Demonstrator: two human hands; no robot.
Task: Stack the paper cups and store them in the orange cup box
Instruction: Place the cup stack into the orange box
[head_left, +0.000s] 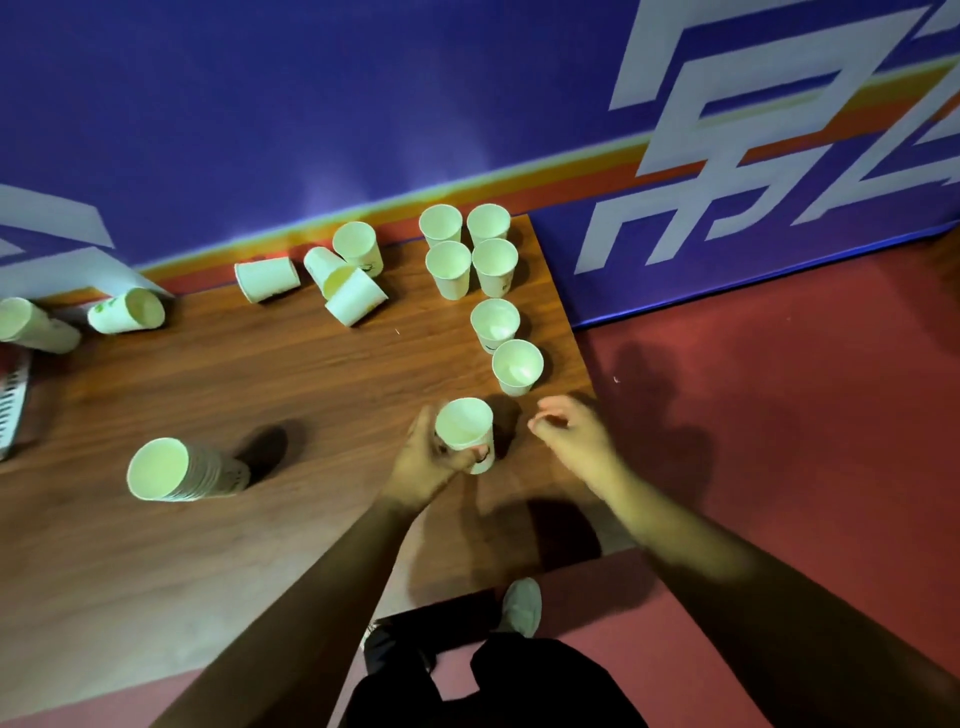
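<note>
My left hand (431, 457) grips an upright white paper cup (464, 428) near the table's right front corner. My right hand (569, 428) hovers just right of that cup, fingers loosely curled and holding nothing. Several upright cups stand along the right edge, the nearest one (517, 366) just beyond my hands. A tall stack of nested cups (182, 470) leans on the left of the wooden table (311, 374). Several tipped cups (353, 291) lie near the back wall. The orange cup box is not in sight.
A perforated white object (13, 400) juts in at the far left edge. A blue banner wall (311, 104) runs behind the table. Red floor (779, 389) lies to the right. My shoe (521, 605) shows below the front edge.
</note>
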